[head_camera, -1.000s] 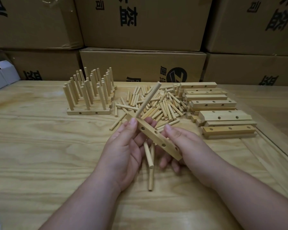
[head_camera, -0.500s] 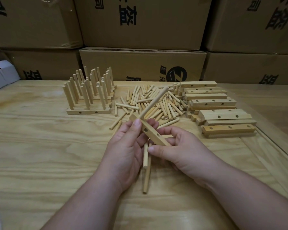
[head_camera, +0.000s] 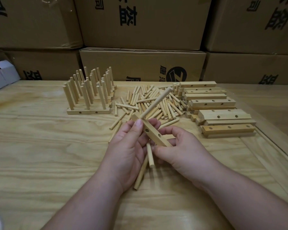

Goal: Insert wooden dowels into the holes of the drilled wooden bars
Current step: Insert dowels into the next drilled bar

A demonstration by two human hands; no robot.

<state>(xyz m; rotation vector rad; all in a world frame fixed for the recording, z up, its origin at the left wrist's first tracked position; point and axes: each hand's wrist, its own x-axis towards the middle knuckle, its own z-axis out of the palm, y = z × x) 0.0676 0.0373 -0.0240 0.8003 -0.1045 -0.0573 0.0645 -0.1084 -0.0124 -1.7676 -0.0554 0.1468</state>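
We see both forearms entering from the bottom edge and meeting over the table [head_camera: 40, 146]. The left hand [head_camera: 126, 153] is raised palm-inward, its thumb and fingers clamped on the upper end of a drilled bar [head_camera: 150, 132], which is held tilted above the table. One dowel [head_camera: 154, 103] stands in the bar's top hole, slanting up and to the right; two holes below it are open. The right hand [head_camera: 178, 146] pinches the bar's lower end between thumb and curled fingers. Two spare dowels [head_camera: 146, 165] project downward between the hands; we cannot tell which fingers hold them, as their upper ends are hidden. Behind lie the loose dowel pile [head_camera: 153, 103], the stacked bars [head_camera: 213, 105] and the finished assemblies [head_camera: 88, 95], whose rear rows overlap indistinctly.
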